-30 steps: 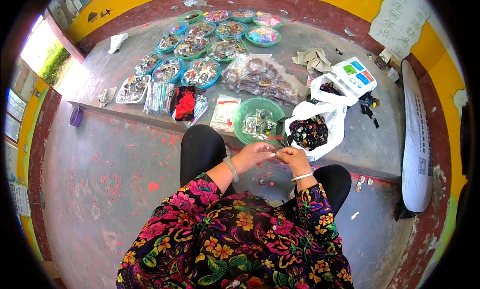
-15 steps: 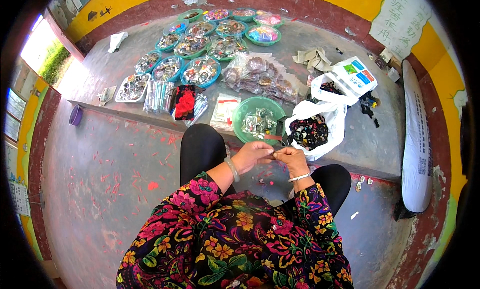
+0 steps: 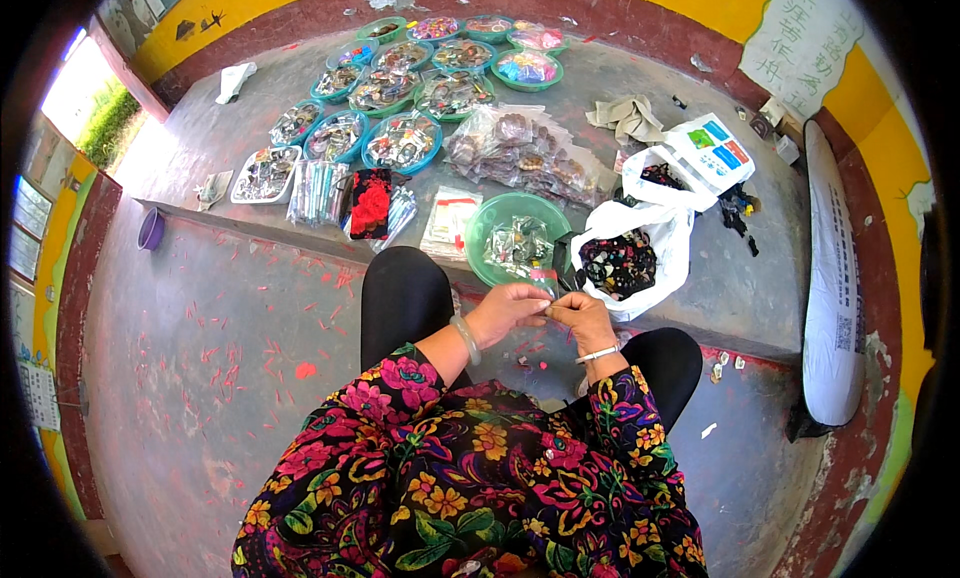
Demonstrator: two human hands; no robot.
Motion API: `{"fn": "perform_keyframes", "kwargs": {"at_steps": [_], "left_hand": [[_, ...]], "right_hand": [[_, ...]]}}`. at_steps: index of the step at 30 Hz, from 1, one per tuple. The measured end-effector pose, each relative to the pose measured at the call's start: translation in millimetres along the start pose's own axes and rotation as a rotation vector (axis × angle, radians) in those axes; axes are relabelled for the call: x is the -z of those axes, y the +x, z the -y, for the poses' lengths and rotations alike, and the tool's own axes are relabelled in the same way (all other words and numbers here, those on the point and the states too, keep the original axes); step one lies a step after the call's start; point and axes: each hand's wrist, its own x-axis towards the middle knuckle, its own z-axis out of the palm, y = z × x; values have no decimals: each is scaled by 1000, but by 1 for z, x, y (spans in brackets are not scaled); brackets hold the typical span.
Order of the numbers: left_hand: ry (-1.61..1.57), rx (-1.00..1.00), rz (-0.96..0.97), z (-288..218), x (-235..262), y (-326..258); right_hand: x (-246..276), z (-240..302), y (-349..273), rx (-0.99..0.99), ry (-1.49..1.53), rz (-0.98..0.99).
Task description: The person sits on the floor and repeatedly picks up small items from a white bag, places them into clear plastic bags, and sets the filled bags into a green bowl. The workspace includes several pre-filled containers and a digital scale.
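My left hand [image 3: 503, 314] and my right hand [image 3: 585, 321] meet in front of my knees, each closed in a pinch. Between their fingertips stands a small clear plastic bag [image 3: 544, 282] with a reddish strip at its top; its lower part is hidden by the fingers. Just beyond it sits a green plastic bowl [image 3: 478, 240] holding small clear packets [image 3: 520, 240]. Right of that bowl, a white plastic bag [image 3: 672, 268] gapes around a heap of dark, multicoloured small pieces [image 3: 618, 261]. A black item [image 3: 567, 260] lies between bowl and bag.
Several basins [image 3: 402, 170] of packets crowd the raised ledge [image 3: 690, 303]. A pile of clear bags with brown discs [image 3: 525, 148], bundled pens [image 3: 318, 193], a red-and-black pouch [image 3: 370, 206] and flat packets [image 3: 450, 221] lie nearer. A long wrapped board [image 3: 832, 278] leans at right; a purple basin [image 3: 150, 230] stands left.
The small bag with its reddish strip has tilted up and now stands above my fingertips, where a flat reddish strip showed before. Both hands have barely shifted.
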Motion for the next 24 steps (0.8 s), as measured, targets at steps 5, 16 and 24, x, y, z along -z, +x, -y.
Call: {"fn": "perform_keyframes", "kwargs": {"at_steps": [5, 16, 24], "left_hand": [[32, -43, -67, 6, 4, 5], [166, -80, -158, 4, 7, 7], [273, -24, -223, -2, 2, 4]], "right_hand": [[-3, 6, -2, 50, -177, 26], [-2, 11, -1, 135, -206, -210], [-15, 42, -18, 739, -666, -330]]}}
